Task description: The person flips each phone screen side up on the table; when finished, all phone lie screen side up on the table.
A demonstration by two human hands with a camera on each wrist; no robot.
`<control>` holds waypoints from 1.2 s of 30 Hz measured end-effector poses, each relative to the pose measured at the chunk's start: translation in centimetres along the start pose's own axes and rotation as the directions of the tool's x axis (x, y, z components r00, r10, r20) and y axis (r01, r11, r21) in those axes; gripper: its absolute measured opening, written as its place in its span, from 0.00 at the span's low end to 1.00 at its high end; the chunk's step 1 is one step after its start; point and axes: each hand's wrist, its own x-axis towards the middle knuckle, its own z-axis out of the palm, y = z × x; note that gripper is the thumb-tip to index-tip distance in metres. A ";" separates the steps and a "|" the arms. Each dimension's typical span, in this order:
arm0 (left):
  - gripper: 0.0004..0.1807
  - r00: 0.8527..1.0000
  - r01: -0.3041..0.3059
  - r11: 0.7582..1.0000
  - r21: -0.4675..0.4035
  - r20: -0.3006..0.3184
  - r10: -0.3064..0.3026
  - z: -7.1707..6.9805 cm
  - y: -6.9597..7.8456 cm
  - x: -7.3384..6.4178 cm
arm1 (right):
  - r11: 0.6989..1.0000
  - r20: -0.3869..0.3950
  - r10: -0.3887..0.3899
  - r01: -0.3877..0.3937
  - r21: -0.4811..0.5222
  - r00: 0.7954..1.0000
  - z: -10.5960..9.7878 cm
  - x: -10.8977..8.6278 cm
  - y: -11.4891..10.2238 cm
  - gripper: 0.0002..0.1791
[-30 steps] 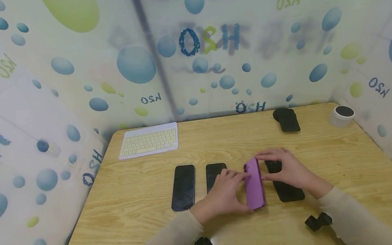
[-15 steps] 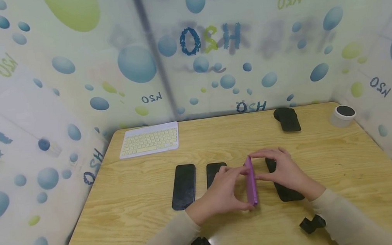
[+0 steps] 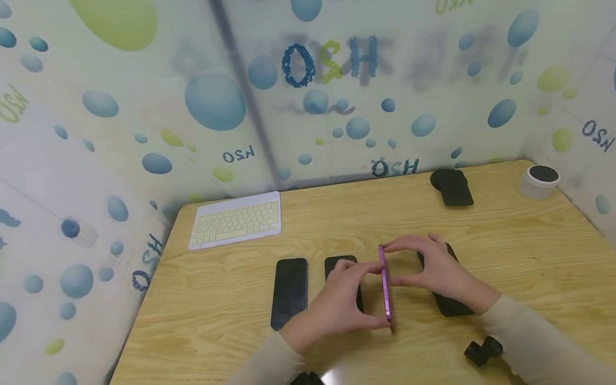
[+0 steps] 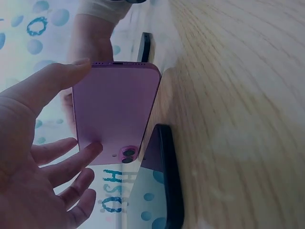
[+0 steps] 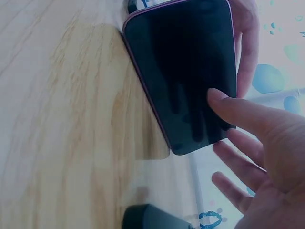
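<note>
A purple smartphone (image 3: 385, 289) stands on its long edge on the table, edge-on in the head view. My left hand (image 3: 339, 303) grips it, thumb at the near short end and fingertips against the back. The left wrist view shows its purple back (image 4: 114, 105) with the camera bump (image 4: 127, 154). From the other side my right hand (image 3: 438, 271) holds it, thumb on the dark screen (image 5: 186, 62), other fingers at the far end. Dark phones lie flat around it: one at left (image 3: 289, 292), one partly behind my left hand (image 3: 333, 267), one beneath my right hand (image 3: 452, 303).
Toward the back left of the wooden table (image 3: 203, 312) lies a white keyboard (image 3: 236, 221). A flat black object (image 3: 455, 190) is at the back right, beside a white round container with a black top (image 3: 540, 183). Patterned walls enclose the table.
The purple phone has turned from showing its back at a slant to standing edge-on, and shifted slightly left. Both hands have moved left with it, keeping hold.
</note>
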 end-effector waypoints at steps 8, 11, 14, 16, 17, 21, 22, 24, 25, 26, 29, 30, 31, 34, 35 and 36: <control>0.53 1.000 0.015 1.000 0.000 -0.006 -0.015 -0.5 -0.7 -0.5 | 0.995 0.135 0.081 -0.073 -0.066 0.988 0.6 0.0 0.9 0.34; 0.53 0.999 0.039 0.999 -0.007 0.006 -0.039 -0.6 -0.8 -0.7 | 0.992 0.157 0.098 -0.084 -0.092 0.983 0.7 0.0 1.2 0.34; 0.53 0.998 0.059 0.998 -0.003 0.009 -0.059 -0.8 -0.9 -0.8 | 0.991 0.165 0.103 -0.086 -0.102 0.981 0.7 -0.1 1.3 0.35; 0.52 0.998 0.065 0.998 0.014 0.006 -0.065 -0.6 -1.1 -0.8 | 0.991 0.164 0.101 -0.084 -0.106 0.981 0.7 -0.2 1.4 0.35; 0.52 0.998 0.069 0.997 0.028 0.005 -0.069 -0.6 -1.2 -0.8 | 0.991 0.161 0.099 -0.082 -0.108 0.982 0.7 -0.2 1.5 0.36; 0.53 0.996 0.088 0.992 0.087 0.009 -0.089 0.1 -1.4 -0.6 | 0.989 0.147 0.087 -0.069 -0.128 0.985 0.6 -0.4 1.8 0.36; 0.53 0.996 0.092 0.990 0.106 0.010 -0.093 0.2 -1.4 -0.6 | 0.989 0.144 0.083 -0.064 -0.133 0.986 0.5 -0.5 1.8 0.36; 0.53 0.995 0.098 0.985 0.144 0.007 -0.100 0.5 -1.4 -0.4 | 0.988 0.145 0.078 -0.058 -0.140 0.986 0.3 -0.5 2.0 0.37; 0.53 0.995 0.100 0.981 0.165 0.007 -0.102 0.6 -1.4 -0.3 | 0.988 0.146 0.075 -0.054 -0.143 0.986 0.2 -0.6 2.1 0.37; 0.53 0.995 0.098 0.978 0.187 0.004 -0.100 0.7 -1.3 -0.1 | 0.988 0.148 0.072 -0.051 -0.143 0.986 0.1 -0.6 2.1 0.37; 0.53 0.995 0.098 0.967 0.235 0.000 -0.101 1.1 -1.3 0.2 | 0.987 0.153 0.065 -0.041 -0.153 0.986 -0.3 -0.7 2.4 0.37; 0.53 0.995 0.100 0.964 0.246 0.001 -0.103 1.2 -1.2 0.4 | 0.987 0.156 0.065 -0.040 -0.157 0.986 -0.5 -0.7 2.5 0.37; 0.53 0.994 0.101 0.961 0.258 0.004 -0.106 1.3 -1.2 0.5 | 0.986 0.159 0.065 -0.039 -0.161 0.985 -0.7 -0.8 2.6 0.37; 0.53 0.993 0.107 0.953 0.285 0.007 -0.114 1.7 -1.1 0.8 | 0.983 0.173 0.067 -0.035 -0.178 0.983 -1.1 -0.8 2.7 0.38; 0.53 0.993 0.110 0.950 0.294 0.007 -0.117 1.8 -1.0 0.9 | 0.983 0.177 0.070 -0.037 -0.182 0.982 -1.2 -0.8 2.8 0.38; 0.53 0.993 0.110 0.947 0.301 0.005 -0.117 2.0 -0.9 1.0 | 0.981 0.183 0.075 -0.040 -0.187 0.980 -1.3 -0.8 2.8 0.38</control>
